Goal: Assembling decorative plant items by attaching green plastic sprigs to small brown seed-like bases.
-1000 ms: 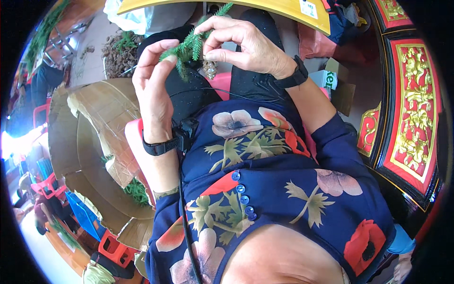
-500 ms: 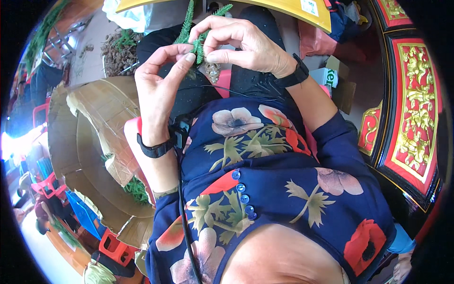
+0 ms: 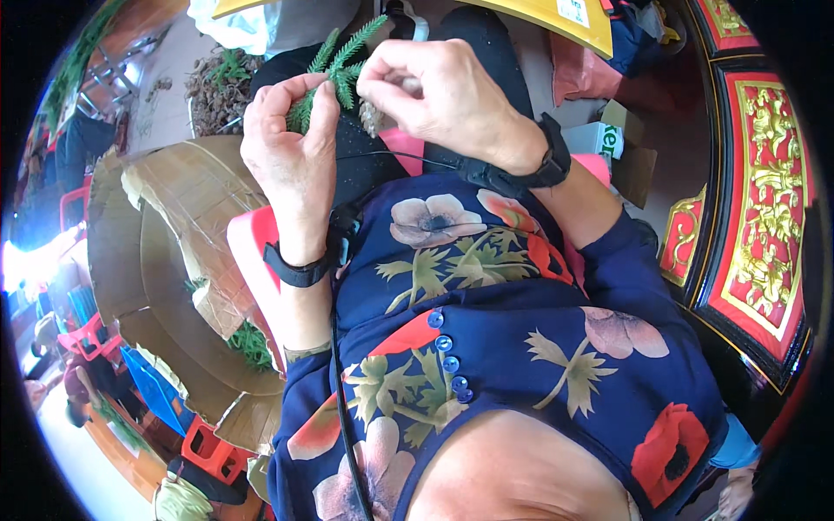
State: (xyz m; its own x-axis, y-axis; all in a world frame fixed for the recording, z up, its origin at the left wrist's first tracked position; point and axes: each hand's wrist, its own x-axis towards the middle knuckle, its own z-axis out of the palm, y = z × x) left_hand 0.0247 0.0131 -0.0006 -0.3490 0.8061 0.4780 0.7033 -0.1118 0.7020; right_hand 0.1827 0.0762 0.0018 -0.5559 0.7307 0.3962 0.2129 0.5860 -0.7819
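A green needle-leaved sprig (image 3: 349, 62), like a small fir branch, spreads above my lap. My left hand (image 3: 291, 156) pinches it between thumb and forefinger near where its twigs meet. Just right of it, my right hand (image 3: 456, 108) is closed, thumb against curled fingers, its back hiding what lies inside. Below the sprig, partly behind the right hand's fingertips, shows a brownish pine cone (image 3: 372, 120); whether it is joined to the sprig is hidden.
A torn cardboard box (image 3: 152, 286) with green sprigs (image 3: 250, 347) in it stands at my left. A heap of brown cones (image 3: 213, 95) lies ahead-left. The yellow table edge (image 3: 521, 19) crosses the far side. A carved red-gold panel (image 3: 764, 200) stands at right.
My right hand has turned and curled, moving slightly away from the left hand. The sprig has tilted rightward, and the cone has shifted a little left and up. My left fingers have closed up.
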